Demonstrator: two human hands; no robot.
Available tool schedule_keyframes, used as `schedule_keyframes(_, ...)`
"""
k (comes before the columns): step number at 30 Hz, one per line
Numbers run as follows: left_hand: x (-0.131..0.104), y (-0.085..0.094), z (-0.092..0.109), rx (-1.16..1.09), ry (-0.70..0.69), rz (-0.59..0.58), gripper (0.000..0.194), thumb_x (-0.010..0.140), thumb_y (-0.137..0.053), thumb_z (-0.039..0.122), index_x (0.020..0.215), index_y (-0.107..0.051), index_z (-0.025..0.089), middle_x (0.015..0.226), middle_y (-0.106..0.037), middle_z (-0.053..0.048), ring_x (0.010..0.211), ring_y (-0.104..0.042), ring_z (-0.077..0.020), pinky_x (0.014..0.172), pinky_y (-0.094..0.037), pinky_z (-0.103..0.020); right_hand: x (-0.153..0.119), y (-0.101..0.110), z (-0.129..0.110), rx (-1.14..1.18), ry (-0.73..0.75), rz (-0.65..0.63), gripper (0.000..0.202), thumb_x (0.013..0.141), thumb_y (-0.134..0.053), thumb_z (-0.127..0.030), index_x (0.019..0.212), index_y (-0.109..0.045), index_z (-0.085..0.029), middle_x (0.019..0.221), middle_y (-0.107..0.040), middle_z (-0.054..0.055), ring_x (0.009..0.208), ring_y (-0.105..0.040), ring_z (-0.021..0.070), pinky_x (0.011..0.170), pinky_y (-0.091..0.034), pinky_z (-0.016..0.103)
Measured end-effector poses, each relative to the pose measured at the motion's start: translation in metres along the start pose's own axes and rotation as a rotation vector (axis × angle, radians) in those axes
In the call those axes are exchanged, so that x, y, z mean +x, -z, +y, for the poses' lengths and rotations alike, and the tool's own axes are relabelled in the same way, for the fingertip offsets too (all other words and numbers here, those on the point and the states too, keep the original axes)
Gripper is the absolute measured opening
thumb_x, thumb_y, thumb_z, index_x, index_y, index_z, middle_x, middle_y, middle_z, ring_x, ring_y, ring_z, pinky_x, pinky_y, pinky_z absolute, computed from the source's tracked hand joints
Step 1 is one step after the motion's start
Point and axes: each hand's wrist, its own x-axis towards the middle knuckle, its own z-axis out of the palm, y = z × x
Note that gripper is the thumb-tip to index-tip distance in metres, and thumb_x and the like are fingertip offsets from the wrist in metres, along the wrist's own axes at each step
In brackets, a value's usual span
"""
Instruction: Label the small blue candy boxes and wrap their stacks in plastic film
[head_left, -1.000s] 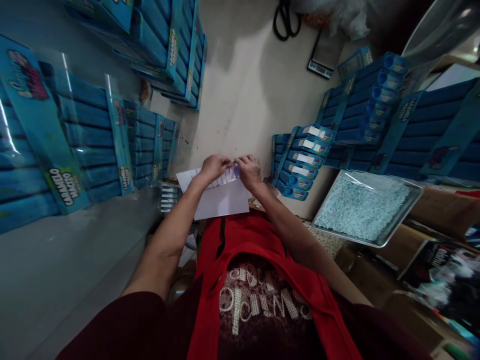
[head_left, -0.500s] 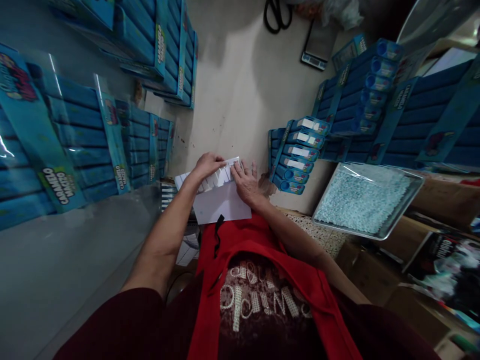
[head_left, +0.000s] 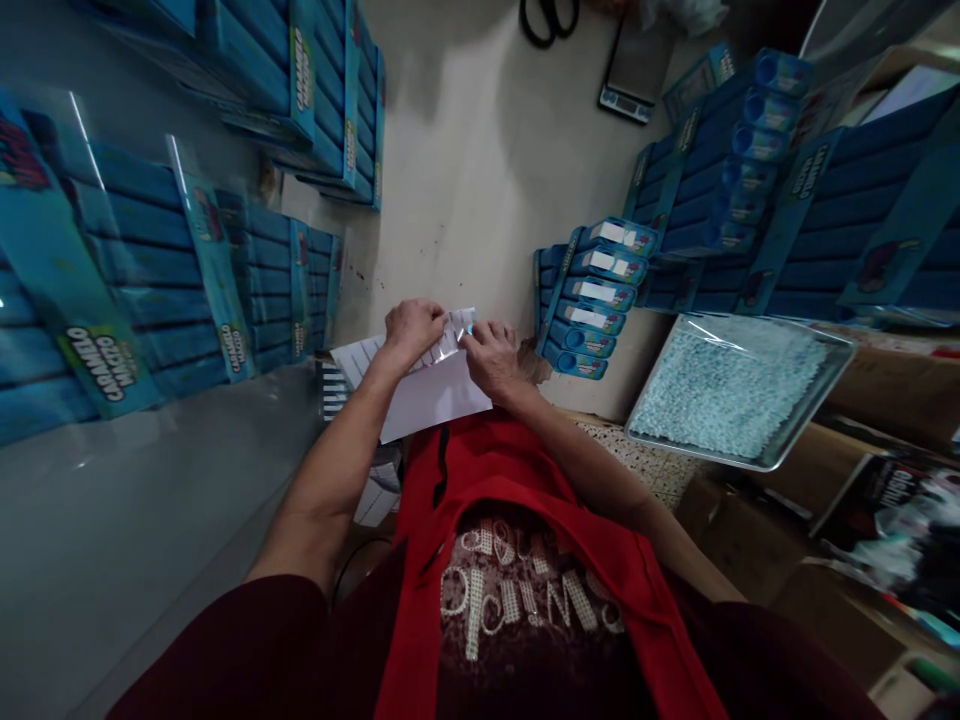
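Note:
At the near edge of the table, a white sheet with rows of label-like strips (head_left: pixel 358 357) lies askew, a shiny strip catching the light between my hands. Beneath or against it is a plain white paper (head_left: pixel 431 397) that reaches over the red apron. My left hand (head_left: pixel 412 330) is closed, its thumb and fingers pinching the upper part of the label sheet. My right hand (head_left: pixel 493 358) is closed too, with thumb and fingertips together at the sheet's right end. Whether a single label has come loose there is too small to tell.
Bundled blue boxes (head_left: pixel 592 300) stand right of my hands, with more blue packs (head_left: pixel 315 90) stacked at left. A metal tray (head_left: pixel 637 435) of pale blue pellets is at right. Black-handled scissors (head_left: pixel 551 22) and a digital scale (head_left: pixel 628 102) lie at the back.
My right hand's fingers, spread flat on the sheet before, have curled into a pinch at its right end. The sheets have shifted slightly left and tilted.

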Motion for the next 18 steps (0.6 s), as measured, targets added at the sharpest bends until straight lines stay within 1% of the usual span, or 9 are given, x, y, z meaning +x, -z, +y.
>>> schedule_keyframes(2,0.01,0.004,0.0,0.01,0.015,0.022,0.029,0.101,-0.062,0.035,0.11,-0.086,0.021,0.119,-0.082,-0.018,0.119,-0.072,-0.0391,0.101,-0.052,-0.05,-0.013,0.013,-0.008,0.031,-0.067,-0.004,0.032,0.109,-0.048,-0.02,0.117,-0.079,-0.021,0.124,-0.074,0.016,0.122,-0.06,0.0326,0.104,-0.04,0.047)
schedule_keyframes(4,0.021,0.01,0.001,-0.031,0.005,0.097,0.03,0.103,-0.063,0.038,0.114,-0.083,0.019,0.123,-0.079,-0.018,0.127,-0.067,-0.0399,0.109,-0.048,-0.053,-0.031,0.031,-0.015,0.185,-0.148,0.016,0.022,0.103,-0.058,-0.022,0.11,-0.079,-0.023,0.11,-0.073,0.012,0.111,-0.062,0.0293,0.097,-0.042,0.043)
schedule_keyframes(7,0.021,0.02,0.007,-0.211,-0.09,0.309,0.048,0.098,-0.072,0.058,0.132,-0.073,0.024,0.141,-0.071,-0.014,0.148,-0.052,-0.0378,0.122,-0.041,-0.053,-0.06,0.066,-0.02,0.702,-0.326,0.043,0.015,0.097,-0.069,-0.033,0.105,-0.078,-0.023,0.078,-0.064,0.001,0.079,-0.06,0.0197,0.078,-0.045,0.034)
schedule_keyframes(9,0.004,0.021,0.014,-0.382,-0.131,0.384,0.062,0.095,-0.069,0.073,0.136,-0.07,0.027,0.148,-0.068,-0.012,0.152,-0.05,-0.0345,0.123,-0.044,-0.048,-0.075,0.089,-0.018,1.102,-0.443,0.043,0.023,0.093,-0.075,-0.044,0.102,-0.076,-0.024,0.07,-0.059,-0.004,0.066,-0.054,0.0156,0.068,-0.045,0.03)
schedule_keyframes(10,-0.009,0.02,0.019,-0.493,-0.128,0.355,0.067,0.096,-0.061,0.08,0.134,-0.071,0.026,0.145,-0.07,-0.013,0.147,-0.056,-0.0332,0.118,-0.049,-0.046,-0.08,0.099,-0.016,1.278,-0.488,0.035,0.027,0.09,-0.079,-0.049,0.1,-0.075,-0.024,0.071,-0.061,-0.004,0.065,-0.054,0.0147,0.066,-0.047,0.03)
schedule_keyframes(11,-0.023,0.017,0.023,-0.622,-0.113,0.266,0.075,0.096,-0.051,0.087,0.128,-0.073,0.024,0.138,-0.073,-0.015,0.138,-0.064,-0.0322,0.112,-0.054,-0.044,-0.084,0.108,-0.014,1.423,-0.525,0.025,0.031,0.085,-0.083,-0.052,0.097,-0.074,-0.025,0.074,-0.064,-0.003,0.066,-0.056,0.0143,0.067,-0.051,0.03)
schedule_keyframes(14,-0.062,0.006,0.035,-1.051,-0.069,-0.17,0.105,0.081,-0.032,0.108,0.113,-0.077,0.018,0.112,-0.081,-0.018,0.107,-0.078,-0.0298,0.091,-0.063,-0.039,-0.091,0.126,-0.005,1.66,-0.599,0.004,0.041,0.073,-0.094,-0.055,0.089,-0.072,-0.024,0.081,-0.07,-0.002,0.07,-0.061,0.0139,0.07,-0.059,0.032)
schedule_keyframes(16,-0.08,0.001,0.041,-1.252,-0.057,-0.363,0.104,0.069,-0.051,0.11,0.108,-0.079,0.018,0.107,-0.082,-0.017,0.098,-0.079,-0.0282,0.086,-0.065,-0.038,-0.093,0.13,0.001,1.678,-0.616,0.018,0.043,0.069,-0.097,-0.055,0.085,-0.072,-0.023,0.079,-0.07,-0.002,0.067,-0.059,0.0129,0.064,-0.058,0.031)
schedule_keyframes(18,-0.091,-0.002,0.047,-1.341,-0.027,-0.381,0.082,0.058,-0.085,0.091,0.098,-0.08,0.019,0.1,-0.083,-0.012,0.088,-0.079,-0.0239,0.085,-0.065,-0.035,-0.097,0.128,0.008,1.653,-0.619,0.045,0.043,0.069,-0.097,-0.055,0.084,-0.073,-0.023,0.075,-0.068,-0.002,0.062,-0.056,0.012,0.059,-0.054,0.028)
